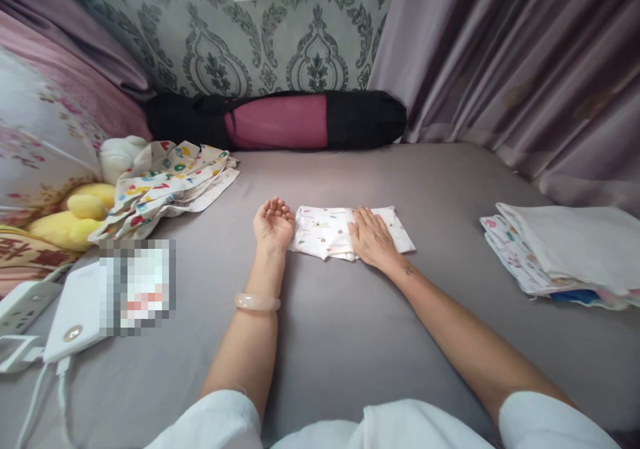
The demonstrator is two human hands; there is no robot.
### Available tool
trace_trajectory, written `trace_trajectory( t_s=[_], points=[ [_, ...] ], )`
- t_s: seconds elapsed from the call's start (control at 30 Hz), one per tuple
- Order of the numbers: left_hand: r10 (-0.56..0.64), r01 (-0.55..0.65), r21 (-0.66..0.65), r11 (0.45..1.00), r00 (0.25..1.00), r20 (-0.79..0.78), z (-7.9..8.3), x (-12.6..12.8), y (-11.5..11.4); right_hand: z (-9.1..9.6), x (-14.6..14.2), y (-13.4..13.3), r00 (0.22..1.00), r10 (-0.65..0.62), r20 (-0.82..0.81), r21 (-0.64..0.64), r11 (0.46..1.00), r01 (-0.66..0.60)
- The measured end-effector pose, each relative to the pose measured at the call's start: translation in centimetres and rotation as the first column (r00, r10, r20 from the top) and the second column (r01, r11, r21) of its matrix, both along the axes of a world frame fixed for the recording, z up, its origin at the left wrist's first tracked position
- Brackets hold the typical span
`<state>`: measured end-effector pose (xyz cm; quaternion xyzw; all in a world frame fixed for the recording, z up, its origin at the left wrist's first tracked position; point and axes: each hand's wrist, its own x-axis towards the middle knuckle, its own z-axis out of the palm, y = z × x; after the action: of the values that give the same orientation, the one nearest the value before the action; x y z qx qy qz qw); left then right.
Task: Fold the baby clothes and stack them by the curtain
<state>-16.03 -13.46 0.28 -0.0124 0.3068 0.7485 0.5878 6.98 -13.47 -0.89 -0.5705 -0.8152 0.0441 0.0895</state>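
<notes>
A white cloth (323,232) with small printed figures, perhaps a garment, lies folded into a flat rectangle on the grey bed sheet (340,342). My right hand (373,237) rests palm down on its right half, fingers stretched out, hiding part of the print. At the cloth's left edge is my left hand (274,223), turned palm up with loosely curled fingers and nothing in it. Whether its side presses on the cloth I cannot tell. A pale bangle (257,302) circles my left forearm.
At the right lies a stack of folded cloths (570,249). A crumpled patterned cloth (175,179), a yellow plush toy (75,219), a white box (83,302) with cables and a power strip (27,305) are at the left. A black and maroon long bag (277,122) lines the back.
</notes>
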Motion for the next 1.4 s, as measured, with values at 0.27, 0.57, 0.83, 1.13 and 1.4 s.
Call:
trace_trajectory(
  t_s=[0.27,0.57,0.83,1.13,1.4],
  points=[
    [-0.008,0.008,0.003,1.000,1.000,-0.012,-0.1,-0.1,0.0,0.3,-2.6,-0.1,0.998,-0.009,-0.057,0.028,1.000,0.011],
    [-0.009,0.009,-0.021,1.000,1.000,-0.014,-0.1,0.0,0.1,-1.1,-3.1,-0.5,0.997,-0.022,-0.073,0.107,0.994,0.030],
    [-0.015,0.015,-0.015,1.000,0.999,0.044,-0.2,-0.1,0.1,0.3,-4.4,-0.6,1.000,-0.010,-0.028,0.065,0.998,0.012],
    [0.012,-0.008,-0.032,0.999,0.994,0.111,-0.1,0.0,0.0,0.1,-5.3,-0.7,1.000,0.010,0.005,-0.011,1.000,-0.010],
    [-0.001,0.003,-0.020,1.000,0.995,0.105,-0.1,0.1,0.0,0.9,-6.9,-0.5,0.999,0.054,0.003,0.057,0.997,-0.054]
  ],
)
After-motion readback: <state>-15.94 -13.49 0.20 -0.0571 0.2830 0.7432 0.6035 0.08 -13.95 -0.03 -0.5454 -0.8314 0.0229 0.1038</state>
